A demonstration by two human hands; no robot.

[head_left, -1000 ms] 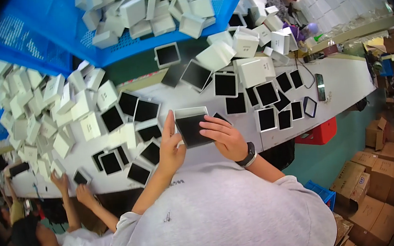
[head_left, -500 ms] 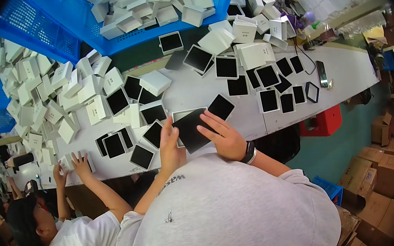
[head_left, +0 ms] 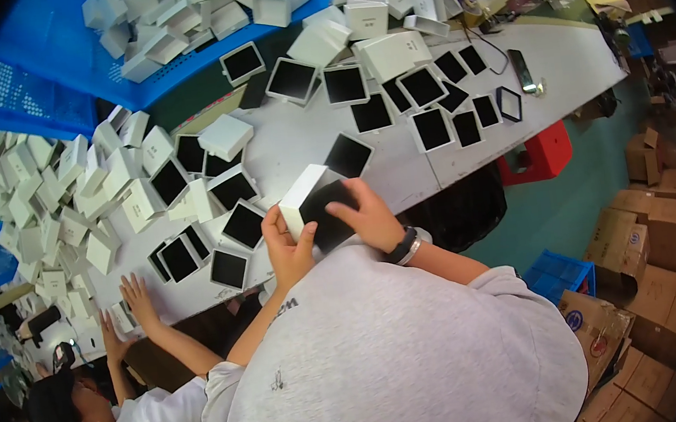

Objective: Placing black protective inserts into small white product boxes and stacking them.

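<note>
Close to my body, a small white box (head_left: 301,196) is tilted up between my hands, its white side facing the bin. My left hand (head_left: 288,250) grips the box's left side, thumb pressed at the near corner. Fingers of my right hand (head_left: 374,222) wrap the other side, with the thumb against a black rectangular panel (head_left: 327,215). That panel covers the box's face; whether it sits inside or only lies against it I cannot tell. Just beyond is a white tray with a black insert (head_left: 349,155).
Several black-faced white trays (head_left: 431,129) lie across the white table (head_left: 409,178). White boxes (head_left: 25,176) are heaped at left and fill a blue bin (head_left: 197,69). A phone (head_left: 520,69) rests at right. A co-worker's hands (head_left: 138,300) reach in at left.
The box has been lifted and tilted, and the black panel now lies against its face. My left fingers have closed round the box. The whole view has shifted.
</note>
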